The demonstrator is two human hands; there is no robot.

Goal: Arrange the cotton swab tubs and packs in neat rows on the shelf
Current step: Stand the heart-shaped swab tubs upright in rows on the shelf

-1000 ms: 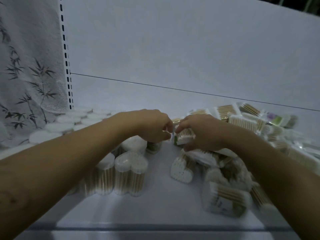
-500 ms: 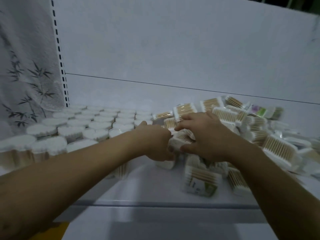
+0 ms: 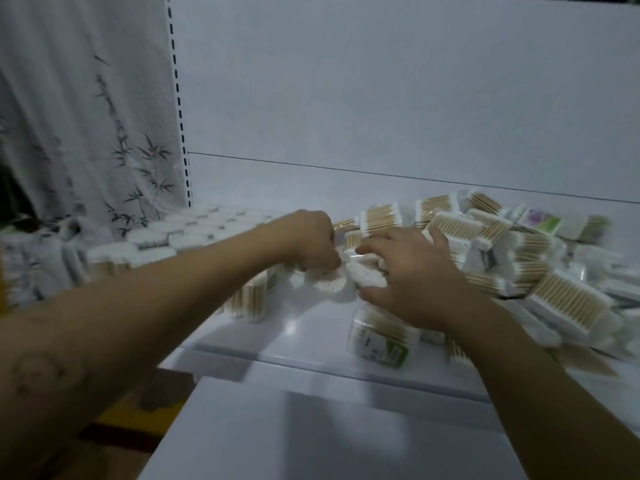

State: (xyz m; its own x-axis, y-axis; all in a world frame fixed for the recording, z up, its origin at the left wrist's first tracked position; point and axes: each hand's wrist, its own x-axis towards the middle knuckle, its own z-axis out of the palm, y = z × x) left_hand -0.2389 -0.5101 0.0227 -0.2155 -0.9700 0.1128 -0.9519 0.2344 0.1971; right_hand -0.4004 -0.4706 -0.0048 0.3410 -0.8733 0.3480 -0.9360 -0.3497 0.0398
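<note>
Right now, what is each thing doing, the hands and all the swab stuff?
Left hand: fingers curled, gripping a tub's top.
Left tub: held.
Right hand: thumb and fingers round another tub.
Right tub: held.
Rowed tubs: upright, in neat rows.
Packs: loose heap, unsorted.
Front pack: lying down near the shelf edge.

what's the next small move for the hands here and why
Probably lift both tubs left and stand them beside the upright rows: the left hand grips one tub, the right hand holds another tub, beside the jumbled packs.
</note>
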